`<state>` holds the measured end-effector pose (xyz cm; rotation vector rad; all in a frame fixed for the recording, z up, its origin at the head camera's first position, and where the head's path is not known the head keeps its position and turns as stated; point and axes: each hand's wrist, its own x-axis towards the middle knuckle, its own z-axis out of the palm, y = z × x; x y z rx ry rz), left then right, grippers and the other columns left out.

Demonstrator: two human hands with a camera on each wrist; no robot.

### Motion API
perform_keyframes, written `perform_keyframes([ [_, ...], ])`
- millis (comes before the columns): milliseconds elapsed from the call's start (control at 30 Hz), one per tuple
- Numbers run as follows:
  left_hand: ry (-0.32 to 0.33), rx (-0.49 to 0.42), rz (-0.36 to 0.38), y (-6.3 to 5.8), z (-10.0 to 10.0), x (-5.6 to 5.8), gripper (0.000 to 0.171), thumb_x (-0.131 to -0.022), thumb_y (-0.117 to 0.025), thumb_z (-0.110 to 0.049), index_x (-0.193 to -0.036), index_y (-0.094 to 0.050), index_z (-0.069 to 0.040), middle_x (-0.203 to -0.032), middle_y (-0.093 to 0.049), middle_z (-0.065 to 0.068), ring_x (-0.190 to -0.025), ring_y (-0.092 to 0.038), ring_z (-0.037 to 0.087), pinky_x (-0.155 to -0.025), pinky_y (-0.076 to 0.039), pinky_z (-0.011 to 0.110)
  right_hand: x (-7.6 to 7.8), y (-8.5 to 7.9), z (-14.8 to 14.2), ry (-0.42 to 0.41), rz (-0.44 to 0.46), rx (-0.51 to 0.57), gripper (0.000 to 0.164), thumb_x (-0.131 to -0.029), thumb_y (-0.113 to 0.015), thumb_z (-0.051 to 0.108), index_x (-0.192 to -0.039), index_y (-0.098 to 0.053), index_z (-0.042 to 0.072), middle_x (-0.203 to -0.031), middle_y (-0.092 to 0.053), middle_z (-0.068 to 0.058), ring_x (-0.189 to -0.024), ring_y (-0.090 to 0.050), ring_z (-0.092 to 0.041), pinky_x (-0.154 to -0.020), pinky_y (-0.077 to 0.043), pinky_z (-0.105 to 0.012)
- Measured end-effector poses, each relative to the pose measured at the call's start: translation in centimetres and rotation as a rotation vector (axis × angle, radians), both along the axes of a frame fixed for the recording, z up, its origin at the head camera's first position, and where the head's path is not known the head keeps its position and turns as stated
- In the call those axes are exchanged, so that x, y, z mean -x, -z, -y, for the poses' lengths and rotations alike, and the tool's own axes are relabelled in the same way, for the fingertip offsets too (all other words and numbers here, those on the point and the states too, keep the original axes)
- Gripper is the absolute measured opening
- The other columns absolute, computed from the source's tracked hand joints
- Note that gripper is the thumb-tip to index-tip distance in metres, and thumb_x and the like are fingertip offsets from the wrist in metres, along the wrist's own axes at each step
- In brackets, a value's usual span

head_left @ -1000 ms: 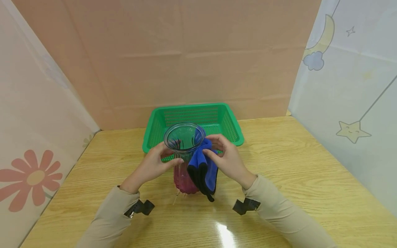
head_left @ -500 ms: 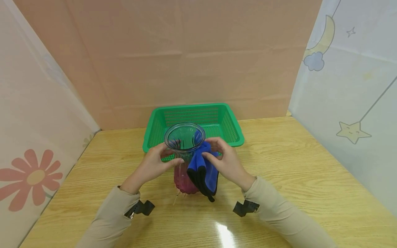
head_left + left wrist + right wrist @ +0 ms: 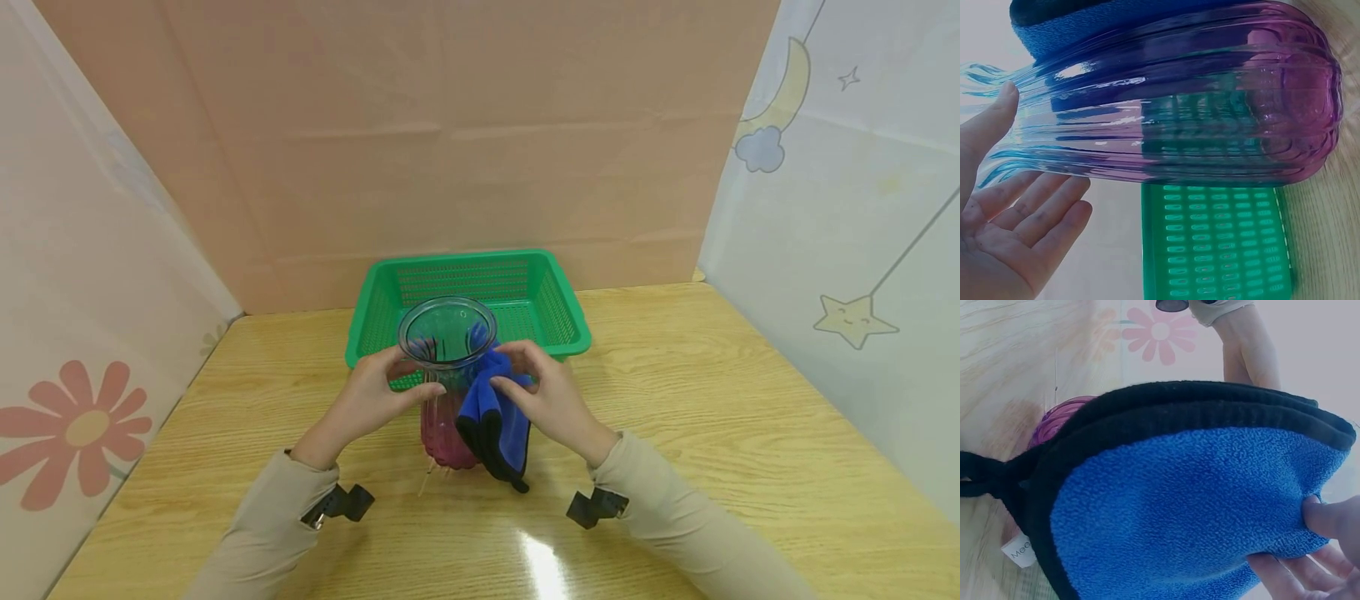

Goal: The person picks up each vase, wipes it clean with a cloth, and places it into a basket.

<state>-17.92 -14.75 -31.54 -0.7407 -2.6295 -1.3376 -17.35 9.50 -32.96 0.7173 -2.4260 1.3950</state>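
Note:
A fluted glass vase (image 3: pixel 441 427), bluish at its flared rim and pink toward the base, stands upright on the table. My left hand (image 3: pixel 367 406) holds its neck, with the thumb in front and the other fingers round the far side. On the vase's right side, my right hand (image 3: pixel 553 398) pinches a folded blue cloth (image 3: pixel 513 432) with black edging. The cloth hangs down beside the glass. In the right wrist view, the cloth (image 3: pixel 1160 494) covers most of the vase, and a black loop and a white label show at its edge.
Behind the vase is a green perforated plastic basket (image 3: pixel 573 333). The wooden table (image 3: pixel 712 417) meets an orange-brown back wall (image 3: pixel 480 150) and pale printed side walls.
My right hand and the cloth have slid slightly down along the vase's right side. The left hand and the vase have stayed in place.

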Motion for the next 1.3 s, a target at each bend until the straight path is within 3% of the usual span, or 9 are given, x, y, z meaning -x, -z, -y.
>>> perform_keyframes([
  [433, -0.018, 0.019, -0.018, 0.0, 0.0, -0.1, 0.051, -0.079, -0.075, -0.024, -0.124, -0.057, -0.009, -0.112, -0.068, 0.011, -0.107, -0.065, 0.029, -0.092, -0.053, 0.043, 0.3, 1.0, -0.4, -0.057, -0.01, -0.067, 0.032, -0.084, -0.066, 0.002, -0.113, -0.053, 0.0, -0.108, -0.065, -0.019, -0.1, -0.064, -0.032, -0.083, -0.057, -0.04],
  [967, -0.023, 0.015, -0.022, -0.3, 0.0, -0.3, 0.052, -0.078, -0.076, -0.024, -0.124, -0.057, -0.01, -0.11, -0.069, 0.008, -0.106, -0.065, 0.027, -0.091, -0.054, 0.044, 0.4, 1.1, -0.7, -0.09, -0.006, -0.119, 0.03, -0.084, -0.065, -0.001, -0.111, -0.051, -0.001, -0.103, -0.063, -0.018, -0.098, -0.064, -0.031, -0.087, -0.056, -0.037],
  [1300, -0.026, 0.019, 0.006, -0.4, -0.1, -0.5, 0.052, -0.079, -0.075, -0.026, -0.125, -0.057, -0.013, -0.112, -0.069, 0.006, -0.108, -0.064, 0.025, -0.093, -0.053, 0.043, 0.2, 1.2, -0.7, -0.063, -0.034, -0.106, 0.029, -0.083, -0.066, 0.0, -0.109, -0.054, 0.0, -0.102, -0.065, -0.017, -0.096, -0.066, -0.031, -0.085, -0.057, -0.038],
])
